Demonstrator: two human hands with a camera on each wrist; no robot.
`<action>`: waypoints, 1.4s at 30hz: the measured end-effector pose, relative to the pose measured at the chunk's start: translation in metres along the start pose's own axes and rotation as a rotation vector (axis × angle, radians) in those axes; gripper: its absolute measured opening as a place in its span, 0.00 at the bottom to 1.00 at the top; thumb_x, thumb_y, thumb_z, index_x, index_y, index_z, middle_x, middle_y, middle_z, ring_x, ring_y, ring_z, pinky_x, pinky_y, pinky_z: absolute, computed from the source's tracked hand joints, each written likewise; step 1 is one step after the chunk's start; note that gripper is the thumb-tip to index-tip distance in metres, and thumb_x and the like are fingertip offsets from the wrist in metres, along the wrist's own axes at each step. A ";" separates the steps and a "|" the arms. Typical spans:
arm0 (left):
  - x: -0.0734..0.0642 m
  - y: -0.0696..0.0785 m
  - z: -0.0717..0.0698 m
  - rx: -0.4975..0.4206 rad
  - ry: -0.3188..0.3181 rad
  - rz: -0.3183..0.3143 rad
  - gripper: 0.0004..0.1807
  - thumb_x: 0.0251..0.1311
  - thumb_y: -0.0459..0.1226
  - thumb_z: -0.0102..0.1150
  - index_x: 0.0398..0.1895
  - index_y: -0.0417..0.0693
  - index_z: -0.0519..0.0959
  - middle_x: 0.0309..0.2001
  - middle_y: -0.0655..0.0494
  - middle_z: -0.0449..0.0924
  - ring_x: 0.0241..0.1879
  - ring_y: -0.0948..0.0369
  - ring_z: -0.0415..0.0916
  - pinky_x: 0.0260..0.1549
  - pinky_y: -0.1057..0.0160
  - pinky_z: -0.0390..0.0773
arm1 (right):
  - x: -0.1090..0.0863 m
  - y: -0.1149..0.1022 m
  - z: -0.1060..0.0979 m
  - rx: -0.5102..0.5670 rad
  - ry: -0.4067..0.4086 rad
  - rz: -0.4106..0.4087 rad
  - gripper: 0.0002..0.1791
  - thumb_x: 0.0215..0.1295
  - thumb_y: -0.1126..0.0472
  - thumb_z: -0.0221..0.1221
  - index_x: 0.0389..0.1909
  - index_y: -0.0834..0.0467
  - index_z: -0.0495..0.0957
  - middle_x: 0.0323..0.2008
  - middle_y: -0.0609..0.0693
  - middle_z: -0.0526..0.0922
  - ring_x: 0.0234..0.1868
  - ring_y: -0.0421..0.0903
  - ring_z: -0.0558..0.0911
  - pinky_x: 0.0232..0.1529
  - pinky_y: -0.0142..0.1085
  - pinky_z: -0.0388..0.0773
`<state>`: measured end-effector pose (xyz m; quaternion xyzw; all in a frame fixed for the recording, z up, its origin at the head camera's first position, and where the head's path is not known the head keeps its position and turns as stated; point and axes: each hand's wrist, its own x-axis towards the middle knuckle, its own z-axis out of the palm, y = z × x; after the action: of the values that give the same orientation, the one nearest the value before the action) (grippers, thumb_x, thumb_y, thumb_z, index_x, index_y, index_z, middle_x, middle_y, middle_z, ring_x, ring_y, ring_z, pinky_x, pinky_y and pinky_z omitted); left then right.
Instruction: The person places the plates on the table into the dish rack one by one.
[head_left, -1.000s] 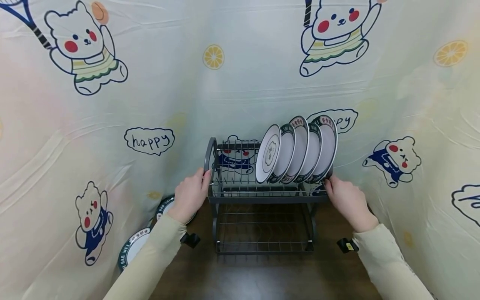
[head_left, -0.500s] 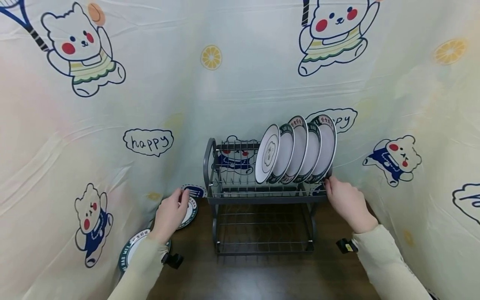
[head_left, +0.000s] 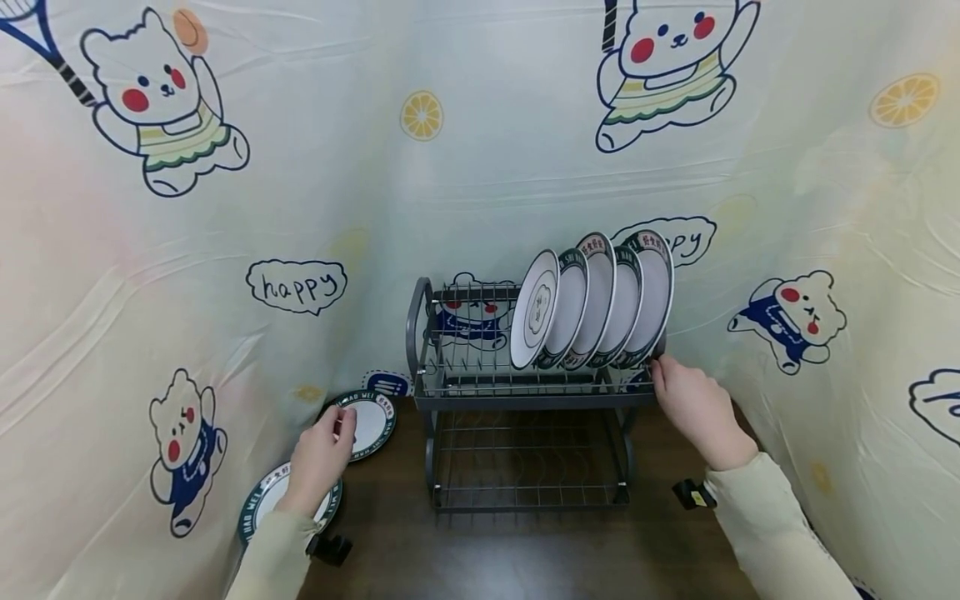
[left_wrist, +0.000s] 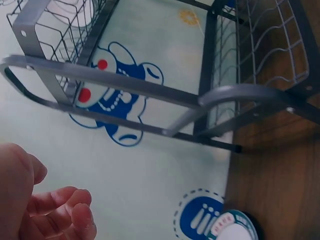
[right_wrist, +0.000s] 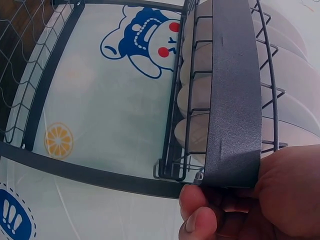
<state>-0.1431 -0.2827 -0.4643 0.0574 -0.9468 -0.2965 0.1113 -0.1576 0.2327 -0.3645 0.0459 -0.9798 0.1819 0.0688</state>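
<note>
A two-tier dark grey dish rack (head_left: 532, 402) stands on the brown table. Several white plates (head_left: 536, 308) with patterned rims lean in the right part of its upper tier. My right hand (head_left: 693, 408) grips the upper tier's right front corner; in the right wrist view, its fingers (right_wrist: 195, 205) curl round the grey frame (right_wrist: 232, 100). My left hand (head_left: 318, 462) is off the rack, loosely bent and holding nothing. It overlaps two green-rimmed plates at the left in the head view: a farther plate (head_left: 375, 425) and a nearer plate (head_left: 262, 497).
A pale cloth (head_left: 480, 192) printed with bears and lemon slices hangs behind and along both sides. The upper tier's left slots (head_left: 468, 354) and the lower shelf (head_left: 528, 467) show bare wire. Brown tabletop (head_left: 525, 554) lies in front of the rack.
My left hand has let go of the rack's left end and moved left and nearer, toward the two plates. My right hand keeps its grip; the rack stays put.
</note>
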 end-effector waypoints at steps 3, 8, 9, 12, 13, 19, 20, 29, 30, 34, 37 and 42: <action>-0.003 -0.009 0.001 -0.008 0.005 -0.011 0.25 0.82 0.54 0.38 0.43 0.45 0.77 0.32 0.51 0.82 0.28 0.55 0.76 0.30 0.57 0.73 | -0.001 0.000 0.000 0.008 0.004 -0.003 0.18 0.84 0.57 0.42 0.34 0.61 0.70 0.19 0.52 0.69 0.18 0.50 0.71 0.17 0.43 0.68; -0.009 -0.023 0.001 0.000 0.001 -0.046 0.25 0.82 0.53 0.39 0.44 0.44 0.77 0.31 0.50 0.79 0.29 0.54 0.75 0.31 0.56 0.72 | -0.001 0.001 0.001 0.012 0.008 0.008 0.18 0.84 0.56 0.41 0.34 0.61 0.70 0.19 0.52 0.69 0.18 0.50 0.70 0.17 0.42 0.66; -0.011 -0.025 0.002 0.002 -0.004 -0.056 0.24 0.82 0.53 0.39 0.44 0.44 0.77 0.30 0.50 0.78 0.29 0.54 0.74 0.30 0.56 0.71 | -0.002 0.001 0.001 0.012 0.010 0.009 0.18 0.84 0.56 0.41 0.35 0.61 0.70 0.19 0.52 0.68 0.17 0.50 0.70 0.16 0.42 0.66; -0.016 -0.032 0.002 -0.004 -0.016 -0.083 0.24 0.82 0.53 0.38 0.43 0.43 0.76 0.28 0.51 0.73 0.28 0.54 0.72 0.28 0.57 0.68 | -0.002 0.001 0.001 0.015 0.011 0.006 0.17 0.84 0.56 0.41 0.35 0.61 0.70 0.19 0.51 0.68 0.17 0.50 0.69 0.16 0.41 0.66; -0.018 -0.035 0.002 -0.007 -0.017 -0.089 0.23 0.82 0.52 0.39 0.42 0.43 0.76 0.27 0.51 0.72 0.28 0.54 0.71 0.28 0.57 0.67 | -0.002 0.001 0.001 0.016 0.011 0.004 0.17 0.84 0.56 0.41 0.35 0.61 0.70 0.19 0.51 0.69 0.17 0.49 0.69 0.16 0.41 0.66; -0.025 -0.049 0.003 -0.023 -0.018 -0.138 0.23 0.82 0.51 0.38 0.39 0.43 0.73 0.27 0.50 0.70 0.27 0.54 0.69 0.26 0.59 0.66 | -0.002 0.001 0.000 0.015 0.004 0.009 0.17 0.84 0.57 0.41 0.35 0.61 0.70 0.20 0.52 0.73 0.17 0.50 0.71 0.16 0.42 0.67; -0.026 -0.051 0.002 -0.024 -0.022 -0.153 0.23 0.82 0.51 0.38 0.39 0.43 0.73 0.27 0.50 0.70 0.27 0.54 0.69 0.26 0.59 0.66 | -0.002 0.000 0.000 0.014 0.003 0.012 0.17 0.84 0.56 0.41 0.35 0.61 0.70 0.20 0.52 0.74 0.18 0.50 0.72 0.17 0.43 0.67; -0.030 -0.068 0.002 0.017 -0.022 -0.237 0.25 0.82 0.50 0.35 0.43 0.39 0.75 0.31 0.47 0.75 0.29 0.51 0.71 0.28 0.57 0.66 | -0.002 0.001 -0.001 0.000 -0.018 0.028 0.18 0.84 0.56 0.40 0.36 0.61 0.70 0.21 0.52 0.74 0.20 0.52 0.74 0.19 0.47 0.69; -0.030 -0.069 0.003 0.013 -0.024 -0.245 0.27 0.82 0.51 0.34 0.45 0.37 0.76 0.32 0.46 0.76 0.30 0.51 0.72 0.28 0.57 0.67 | -0.002 0.001 -0.001 -0.001 -0.017 0.028 0.18 0.85 0.55 0.40 0.36 0.61 0.70 0.21 0.52 0.74 0.20 0.53 0.74 0.19 0.47 0.70; -0.031 -0.079 0.004 0.021 -0.033 -0.300 0.29 0.82 0.52 0.33 0.51 0.34 0.76 0.36 0.42 0.80 0.32 0.50 0.75 0.29 0.54 0.71 | -0.004 0.001 -0.002 0.007 -0.016 0.029 0.18 0.85 0.55 0.40 0.36 0.61 0.70 0.20 0.52 0.72 0.20 0.52 0.73 0.19 0.46 0.69; -0.034 -0.089 0.004 0.065 -0.005 -0.333 0.27 0.81 0.50 0.35 0.48 0.34 0.76 0.37 0.39 0.81 0.34 0.47 0.78 0.33 0.48 0.74 | -0.004 0.000 -0.002 0.023 -0.019 0.026 0.18 0.85 0.56 0.40 0.37 0.61 0.70 0.20 0.52 0.71 0.18 0.51 0.71 0.18 0.44 0.67; -0.040 -0.106 -0.001 0.076 -0.013 -0.382 0.28 0.79 0.49 0.36 0.48 0.30 0.74 0.38 0.34 0.81 0.36 0.44 0.79 0.36 0.43 0.75 | -0.003 0.001 -0.003 0.038 -0.027 0.018 0.18 0.85 0.55 0.39 0.38 0.61 0.70 0.21 0.52 0.74 0.18 0.50 0.72 0.18 0.44 0.68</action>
<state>-0.0993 -0.3627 -0.5310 0.2382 -0.9299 -0.2767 0.0447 -0.1545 0.2348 -0.3621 0.0408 -0.9775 0.2003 0.0529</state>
